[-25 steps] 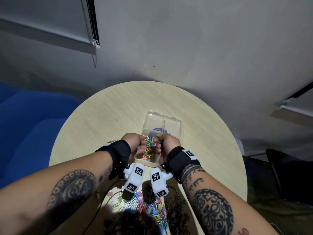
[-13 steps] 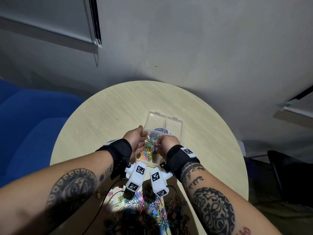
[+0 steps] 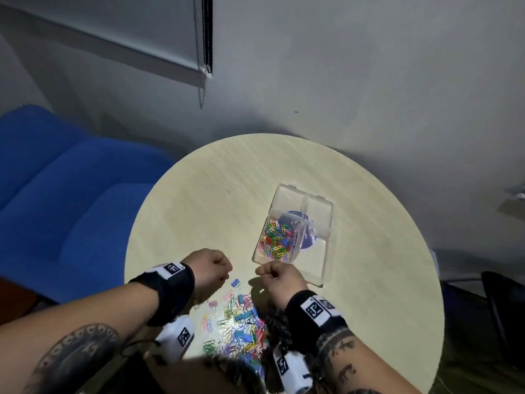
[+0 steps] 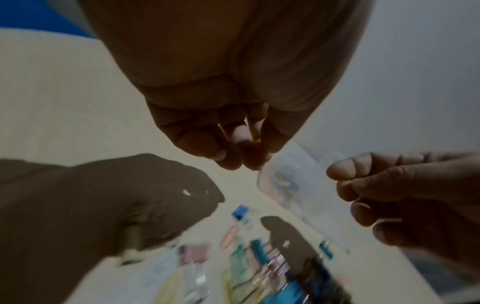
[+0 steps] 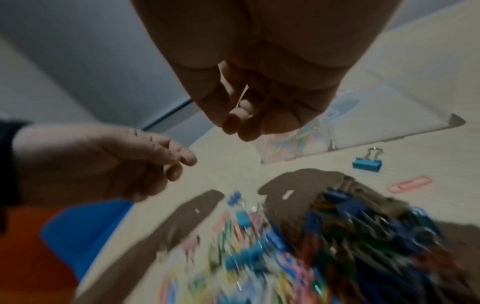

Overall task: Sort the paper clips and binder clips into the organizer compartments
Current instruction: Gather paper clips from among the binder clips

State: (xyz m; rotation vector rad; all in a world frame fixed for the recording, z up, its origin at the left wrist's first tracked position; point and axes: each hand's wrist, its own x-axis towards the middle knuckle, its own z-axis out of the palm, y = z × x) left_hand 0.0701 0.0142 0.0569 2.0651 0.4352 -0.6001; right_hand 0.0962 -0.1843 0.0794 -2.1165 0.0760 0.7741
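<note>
head view showed the mixed clip pile on the worktop, just nearer than both hands; left hand and right hand curled, seemingly empty; organizer beyond the pile, nearest the right hand.

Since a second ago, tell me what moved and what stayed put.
Both hands have pulled back from the organizer toward the loose pile of clips. The left hand and right hand were over the paper-clip compartment with a bunch of coloured paper clips between them; those paper clips now lie in that compartment, and both hands are curled with nothing visible in their grip. The organizer seems to sit where it was on the table.
</note>
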